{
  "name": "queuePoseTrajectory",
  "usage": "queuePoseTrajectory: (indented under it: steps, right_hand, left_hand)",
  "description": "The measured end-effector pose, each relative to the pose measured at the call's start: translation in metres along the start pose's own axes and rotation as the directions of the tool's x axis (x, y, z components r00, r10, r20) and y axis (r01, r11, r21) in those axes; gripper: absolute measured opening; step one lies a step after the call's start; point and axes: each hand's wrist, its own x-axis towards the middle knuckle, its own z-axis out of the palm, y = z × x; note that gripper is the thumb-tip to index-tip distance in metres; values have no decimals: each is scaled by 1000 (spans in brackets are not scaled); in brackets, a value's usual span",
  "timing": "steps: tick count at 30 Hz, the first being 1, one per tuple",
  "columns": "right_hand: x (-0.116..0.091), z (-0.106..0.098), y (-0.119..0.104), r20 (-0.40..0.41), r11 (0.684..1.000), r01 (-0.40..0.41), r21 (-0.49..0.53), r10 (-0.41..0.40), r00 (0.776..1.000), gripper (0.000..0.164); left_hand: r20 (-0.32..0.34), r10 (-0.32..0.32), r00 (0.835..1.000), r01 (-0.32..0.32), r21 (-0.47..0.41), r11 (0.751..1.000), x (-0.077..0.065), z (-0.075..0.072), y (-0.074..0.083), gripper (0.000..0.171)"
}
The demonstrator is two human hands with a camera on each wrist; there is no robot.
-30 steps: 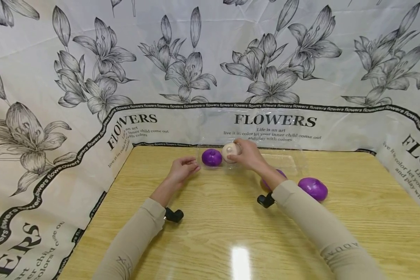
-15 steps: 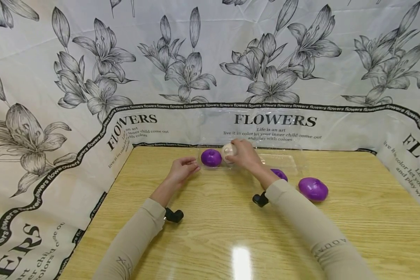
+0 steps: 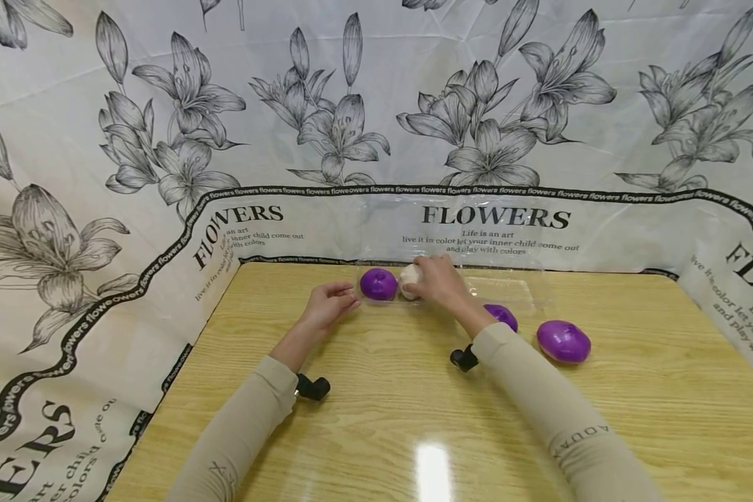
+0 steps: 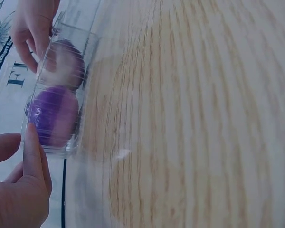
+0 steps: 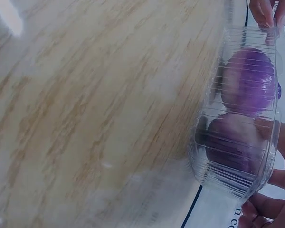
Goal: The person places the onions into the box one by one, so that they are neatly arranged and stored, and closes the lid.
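Note:
A clear ribbed plastic box (image 3: 505,289) with its lid raised stands at the table's back edge. Inside its left end sits a shiny purple rounded piece (image 3: 378,284) with a small nub. My right hand (image 3: 444,282) reaches in and grips a second rounded piece (image 3: 410,282), cream on the side facing up; the right wrist view shows darker purple on its lower part (image 5: 228,147). It lies right beside the first. My left hand (image 3: 326,305) pinches the box's left end between thumb and fingers, by the rim, as the left wrist view shows.
Two more purple pieces lie on the wooden table (image 3: 376,411) to the right: one (image 3: 502,316) partly hidden by my right forearm, another (image 3: 563,341) farther right. A flower-printed cloth (image 3: 326,230) rises behind the box and along both sides.
The cream-sided piece has lowered slightly beside the purple one, and its nub has turned out of sight. My right forearm has shifted left, uncovering more of a loose purple piece. My left hand stays put.

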Motion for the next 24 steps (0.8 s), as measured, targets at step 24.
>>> queuePoseTrajectory:
  steps: [24]
  right_hand:
    - [16,-37,9,-15,999,20,39,-19,1000,64]
  left_hand:
    - [-5,-15,1000,15,-2,1000,0,1,1,40]
